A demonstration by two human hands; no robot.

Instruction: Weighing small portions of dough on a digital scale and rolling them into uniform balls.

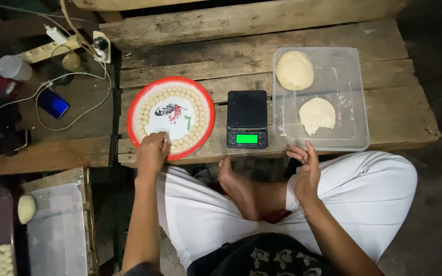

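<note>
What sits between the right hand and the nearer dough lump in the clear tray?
Nothing visible. The right hand hovers open just off the clear tray front rim; the nearer dough lump lies just beyond on bare tray floor. The scale stands off to the side. The left hand is at the round plate.

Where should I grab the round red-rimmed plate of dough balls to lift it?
Probably by the red rim of the plate at two opposite edges, from the sides and slightly beneath. It lies flat, with dough balls ringing the inner edge, so fingers reaching over the rim would crush them. The left hand is already at the near edge.
</note>
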